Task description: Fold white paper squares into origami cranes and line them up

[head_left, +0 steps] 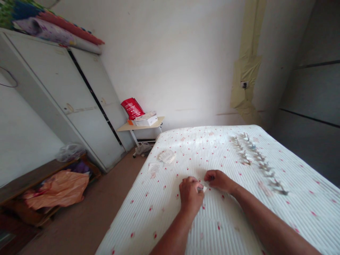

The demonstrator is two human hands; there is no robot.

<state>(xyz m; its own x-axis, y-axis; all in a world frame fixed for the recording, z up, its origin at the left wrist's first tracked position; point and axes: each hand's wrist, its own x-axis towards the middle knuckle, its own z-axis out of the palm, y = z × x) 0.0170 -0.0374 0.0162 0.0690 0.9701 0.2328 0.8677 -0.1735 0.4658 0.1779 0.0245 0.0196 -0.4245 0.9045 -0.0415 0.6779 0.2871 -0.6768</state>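
Observation:
Over the middle of the white, red-dotted bed cover (196,141), my left hand (190,193) is closed on a small white paper piece (204,188). Just to its right, my right hand (216,179) has its fingers curled together near the piece; whatever they may hold is too small to make out. A pile of white paper slips (167,156) lies on the left of the cover, with a printed slip (154,168) beside it. On the right, several small folded-looking items (263,165) stand in two rows, blurred at this distance.
A small table (124,126) at the back left holds a red bag (132,108) and a white box (146,121). Grey cabinets (61,88) stand left. An orange plastic bag (58,187) rests on a low wooden bench (23,180).

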